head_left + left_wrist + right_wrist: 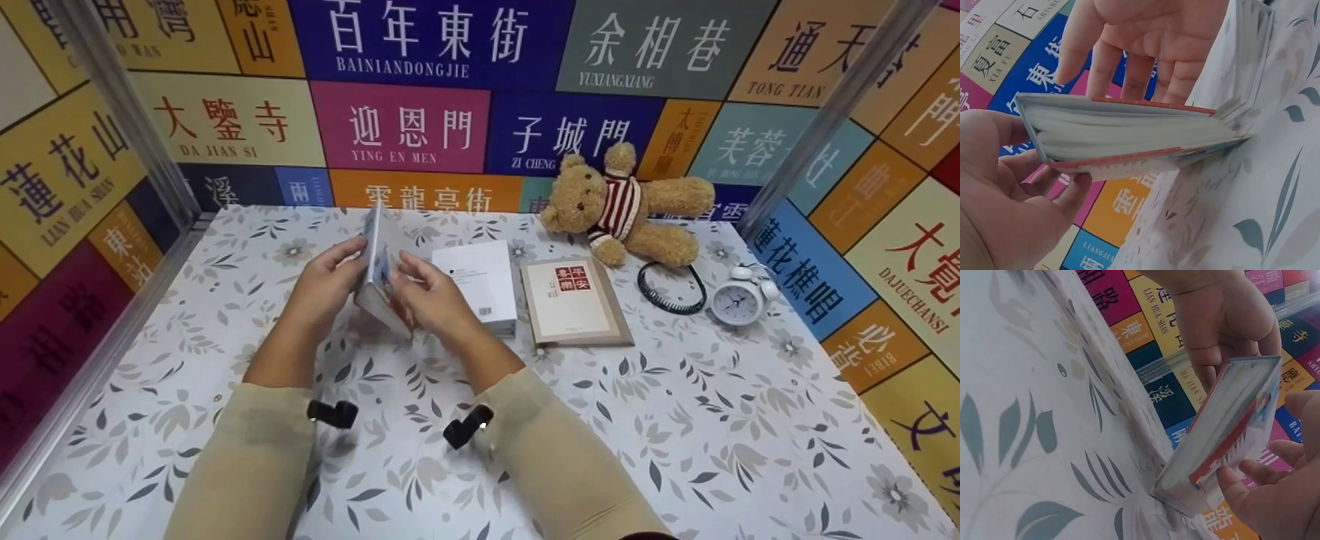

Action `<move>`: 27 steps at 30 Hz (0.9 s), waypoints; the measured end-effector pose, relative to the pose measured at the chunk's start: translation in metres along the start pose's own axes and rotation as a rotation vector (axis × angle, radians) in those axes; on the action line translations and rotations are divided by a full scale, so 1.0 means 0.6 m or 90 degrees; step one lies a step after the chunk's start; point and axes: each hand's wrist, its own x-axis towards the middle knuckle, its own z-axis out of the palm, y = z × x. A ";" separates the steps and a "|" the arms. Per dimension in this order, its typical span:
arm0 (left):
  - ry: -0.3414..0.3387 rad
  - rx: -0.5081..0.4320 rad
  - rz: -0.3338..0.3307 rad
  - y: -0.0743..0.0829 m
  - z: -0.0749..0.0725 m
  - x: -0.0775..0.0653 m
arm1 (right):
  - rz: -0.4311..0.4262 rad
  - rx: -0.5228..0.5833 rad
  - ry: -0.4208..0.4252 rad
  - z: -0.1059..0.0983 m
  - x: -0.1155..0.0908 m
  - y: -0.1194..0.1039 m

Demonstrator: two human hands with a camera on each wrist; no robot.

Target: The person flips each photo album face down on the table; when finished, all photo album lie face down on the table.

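Note:
A hardcover book [381, 306] stands tilted on its edge over the patterned table, its covers spread slightly apart. My left hand [328, 279] holds it from the left. In the left wrist view, the left hand's fingers [1075, 197] curl at the spine side of the book [1123, 138]. From the other side, my right hand [436, 298] touches the cover with loosely extended fingers. The right wrist view shows the right hand [1280, 489] beside the colourful cover of the book [1227, 422], its fingertips against it.
Right of my hands lie a white book [480, 277] and a beige book [574, 311] with a red label. Farther right are a teddy bear [622, 206] in a striped sweater, a black toothed headband [673, 306] and a white alarm clock [739, 300]. Printed panels [401, 124] wall the table.

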 end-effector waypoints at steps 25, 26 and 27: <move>-0.005 0.086 0.001 0.003 0.008 -0.004 | 0.014 0.072 -0.075 -0.012 0.003 0.004; -0.005 0.086 0.003 0.003 0.007 -0.004 | 0.008 0.067 -0.067 -0.012 0.003 0.004; -0.004 0.085 0.003 0.002 0.007 -0.003 | 0.003 0.060 -0.055 -0.012 0.003 0.004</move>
